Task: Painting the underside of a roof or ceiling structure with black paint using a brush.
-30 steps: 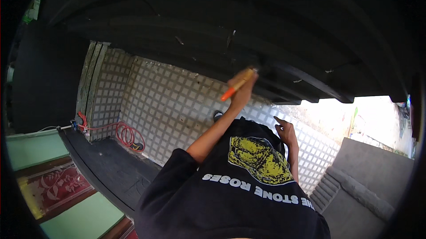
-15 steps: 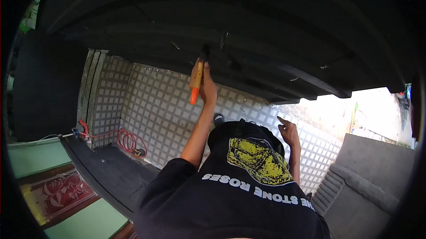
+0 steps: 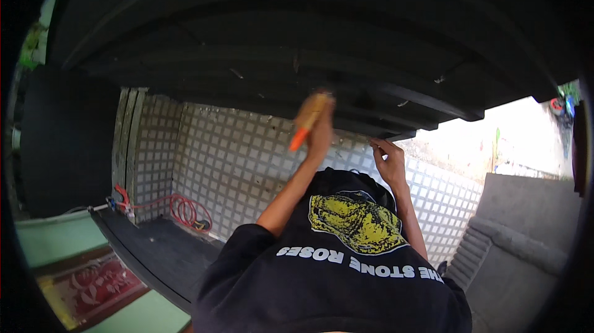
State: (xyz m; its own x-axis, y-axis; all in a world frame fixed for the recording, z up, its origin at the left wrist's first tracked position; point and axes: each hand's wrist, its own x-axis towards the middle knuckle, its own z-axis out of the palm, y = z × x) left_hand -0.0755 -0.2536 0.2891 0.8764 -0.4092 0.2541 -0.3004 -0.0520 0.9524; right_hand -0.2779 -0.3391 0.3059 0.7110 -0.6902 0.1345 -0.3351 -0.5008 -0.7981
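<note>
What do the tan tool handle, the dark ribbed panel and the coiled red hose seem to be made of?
Tan tool handle, in the left hand: probably wood, by its colour; the orange end looks painted, though blur leaves that open.
Dark ribbed panel: perhaps painted sheet metal, matte, judging by its folded ridges.
Red hose: plastic or rubber, bending in loops.

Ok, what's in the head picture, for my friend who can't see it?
A person's left hand holds a blurred, orange-ended handle near a black ribbed panel, with the right hand by the panel's edge. Also in view: pale tiles and a coiled red hose.
</note>
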